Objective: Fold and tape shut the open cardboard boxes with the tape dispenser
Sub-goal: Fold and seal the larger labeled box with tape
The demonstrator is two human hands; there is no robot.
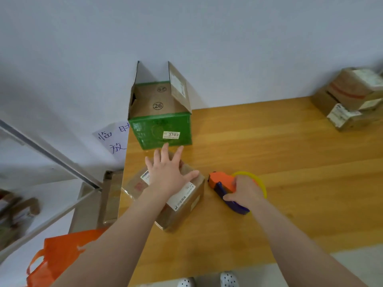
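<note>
A small brown cardboard box (182, 206) with white labels lies closed on the wooden table (290, 183) near its left edge. My left hand (167, 170) presses flat on its top, fingers spread. To its right lies an orange and blue tape dispenser (222, 184) with a yellow roll. My right hand (245, 191) grips it over the handle. Behind the small box stands a green box (161, 129) marked 3703, its top flaps open and upright.
Two stacked brown boxes (352, 100) sit at the table's far right by the wall. An orange bag (62, 259) and flat cardboard (112, 195) are on the floor to the left. A handwritten paper sign (114, 139) hangs on the wall.
</note>
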